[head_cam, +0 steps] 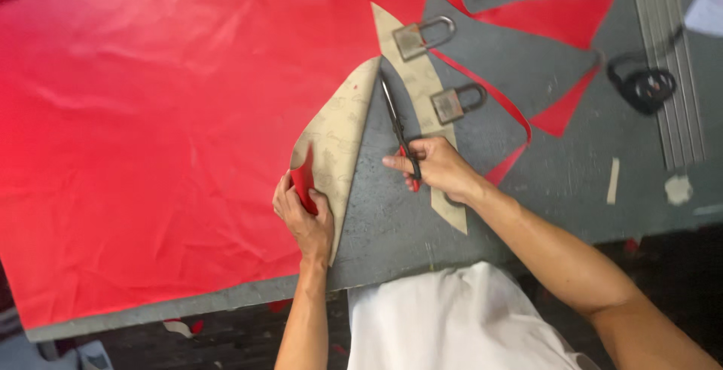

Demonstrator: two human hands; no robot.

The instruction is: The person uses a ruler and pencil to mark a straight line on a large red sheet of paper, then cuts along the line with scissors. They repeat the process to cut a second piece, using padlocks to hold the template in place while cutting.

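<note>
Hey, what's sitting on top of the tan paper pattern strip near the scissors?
Two padlocks rest on the tan pattern strip. The right hand with the scissors covers its lower stretch, hiding that part.

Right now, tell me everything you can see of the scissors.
The scissors have long, thin, dark metal blades and red-lined handles. They lie low over the grey table, tips pointing away from the person toward the folded-back edge of the red sheet, whose tan backing shows. The right hand grips the handles, hiding most of them. The blades look nearly closed, between the tan flap and a tan strip.
</note>
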